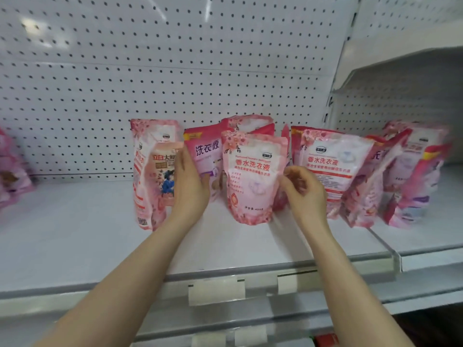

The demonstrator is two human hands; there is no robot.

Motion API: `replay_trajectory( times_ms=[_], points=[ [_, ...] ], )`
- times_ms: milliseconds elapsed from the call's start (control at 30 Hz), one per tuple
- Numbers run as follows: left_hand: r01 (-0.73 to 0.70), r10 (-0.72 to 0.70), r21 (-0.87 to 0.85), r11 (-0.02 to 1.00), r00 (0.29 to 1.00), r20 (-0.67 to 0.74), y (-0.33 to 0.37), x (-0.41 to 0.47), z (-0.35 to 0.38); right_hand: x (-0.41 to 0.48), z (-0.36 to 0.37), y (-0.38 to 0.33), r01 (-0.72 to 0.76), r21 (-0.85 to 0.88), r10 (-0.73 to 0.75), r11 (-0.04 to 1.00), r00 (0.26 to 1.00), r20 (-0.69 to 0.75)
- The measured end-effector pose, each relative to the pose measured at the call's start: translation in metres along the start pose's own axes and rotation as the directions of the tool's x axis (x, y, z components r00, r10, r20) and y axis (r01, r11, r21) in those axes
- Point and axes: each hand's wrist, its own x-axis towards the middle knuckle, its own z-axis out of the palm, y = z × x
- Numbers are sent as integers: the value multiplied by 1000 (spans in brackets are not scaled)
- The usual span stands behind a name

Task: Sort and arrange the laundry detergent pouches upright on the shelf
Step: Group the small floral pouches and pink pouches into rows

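Fingers [182, 160] of L hand [191, 186]: straight, pointing up, laid against R edge of the L pouch [152, 176]. Thumb spread toward the purple pouch [204, 151] directly behind. Nothing gripped.

Fingers [292, 177] of R hand [304, 192]: curled at R edge of the centre pouch [250, 176], touching it. Blurred; cannot tell whether the edge is pinched.

Centre pouch: upright on the shelf [75, 234], front face out, fwd of the others.
L pouch: upright, turned partly sideways, bulging.
Rear pouch [250, 122]: upright behind centre pouch, near the pegboard [175, 71].
R pouch [333, 166]: upright, just beside R hand.
Further R: several leaning pouches [411, 176], tilted, overlapping, blurred.
Far pouch [12, 176]: at L edge of view, well apart from the rest, leaning.
Label holders [216, 290]: on shelf front rail, below both forearms.
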Motion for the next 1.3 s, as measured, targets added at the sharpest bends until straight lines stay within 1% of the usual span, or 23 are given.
replay_trajectory(
  times_ms=[67, 133, 167, 233, 300, 367, 467, 567, 667, 800, 933, 967, 1000, 1033, 1067, 1100, 1133, 1167, 1200, 1233, 1267, 1300],
  points=[
    [74, -79, -68, 995, 995, -64, 5, 17, 8, 0, -3, -5, -12, 15, 11, 1000, 996, 83],
    [142, -157, -143, 979, 982, -103, 11, 24, 13, -2, -3, -7, -31, -24, 35, 999, 981, 190],
    [160, -178, -165, 973, 979, -98, 12, 23, 16, -5, -3, -6, -46, -36, 53, 998, 969, 242],
    [177, -186, -154, 972, 981, -46, 12, 18, 20, -11, -1, 0, -60, -60, 75, 996, 947, 312],
    [188, -189, -125, 974, 982, 2, 7, 13, 21, -16, 2, 7, -52, -89, 79, 995, 942, 326],
    [166, -166, -80, 983, 986, 1, 5, 9, 14, -18, 4, 11, -39, -107, 71, 993, 946, 315],
    [67, -66, 24, 997, 997, -40, 6, -12, -3, -21, 9, 8, -4, -148, 45, 989, 960, 276],
    [30, -21, 89, 996, 994, -105, 4, -47, -25, -25, 20, 1, 44, -187, 4, 981, 969, 246],
    [-12, 36, 160, 987, 988, -149, 5, -71, -48, -25, 44, -4, 116, -253, -47, 960, 964, 261],
    [40, -12, 186, 982, 989, -150, 5, -80, -69, -23, 85, -21, 178, -255, -97, 950, 949, 300],
    [84, -63, 152, 985, 989, -136, 5, -82, -75, -19, 98, -31, 114, -180, -45, 977, 935, 351],
    [93, -77, 126, 988, 989, -127, 4, -82, -75, -21, 93, -32, 106, -160, -50, 981, 945, 322],
    [100, -90, 86, 991, 989, -114, 1, -82, -75, -24, 85, -32, 111, -136, -75, 984, 967, 243],
    [109, -104, 44, 993, 990, -97, -1, -82, -74, -27, 75, -31, 128, -119, -114, 985, 987, 113],
    [118, -117, 14, 993, 990, -76, -2, -83, -73, -28, 65, -29, 137, -117, -143, 984, 989, -40],
    [133, -133, -4, 991, 990, -53, -4, -83, -71, -27, 54, -26, 118, -127, -139, 985, 975, -176],
    [138, -139, -24, 990, 990, -34, -5, -83, -69, -21, 47, -21, 55, -131, -87, 990, 962, -258],
    [147, -148, -50, 988, 989, -20, -6, -83, -66, -13, 42, -17, -38, -129, 3, 991, 965, -263],
    [153, -155, -81, 985, 988, -14, -5, -82, -64, -4, 39, -14, -132, -141, 100, 981, 972, -212],
    [165, -166, -119, 979, 986, -5, -4, -81, -63, 4, 38, -11, -194, -182, 170, 964, 975, -143],
    [176, -177, -165, 970, 984, 9, -5, -80, -63, 8, 38, -9, -215, -232, 200, 949, 976, -84],
    [192, -190, -208, 959, 981, 27, -5, -79, -63, 10, 38, -8, -204, -266, 199, 942, 979, -45]
  ],
)
